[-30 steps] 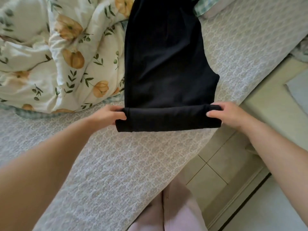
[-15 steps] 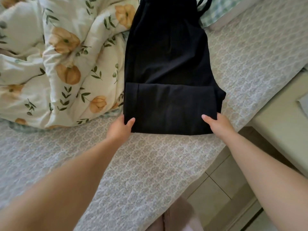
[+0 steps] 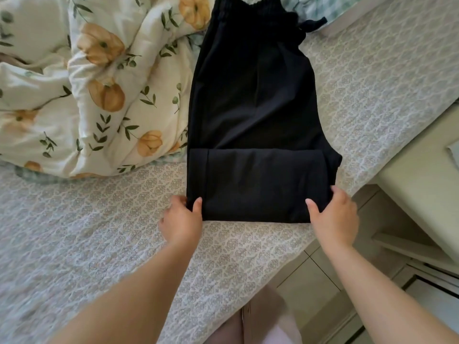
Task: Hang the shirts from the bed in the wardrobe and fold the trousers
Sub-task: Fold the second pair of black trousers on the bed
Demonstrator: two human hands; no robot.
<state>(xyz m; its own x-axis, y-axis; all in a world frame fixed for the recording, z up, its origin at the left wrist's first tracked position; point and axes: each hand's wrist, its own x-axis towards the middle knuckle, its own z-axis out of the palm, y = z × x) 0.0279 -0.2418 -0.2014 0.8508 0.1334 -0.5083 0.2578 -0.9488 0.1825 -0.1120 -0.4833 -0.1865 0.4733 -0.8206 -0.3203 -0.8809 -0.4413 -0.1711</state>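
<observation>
Black trousers (image 3: pixel 250 100) lie flat on the bed (image 3: pixel 111 244), waistband at the far end with a drawstring showing. Their near end is folded over into a thick band (image 3: pixel 255 184). My left hand (image 3: pixel 182 219) pinches the band's near left corner, thumb on top and fingers tucked under the edge. My right hand (image 3: pixel 334 214) grips the near right corner the same way, thumb lying on the cloth. No shirts are visible.
A rumpled floral duvet (image 3: pixel 94 95) is piled on the bed left of the trousers. The grey patterned bedspread runs to the bed edge at the right. A pale bedside cabinet (image 3: pixel 422 184) and tiled floor (image 3: pixel 310 289) sit beyond that edge.
The narrow rolled end from a second ago has been laid over into a wider flat fold. Both hands slid from the fold's top to its near corners and now pinch them.
</observation>
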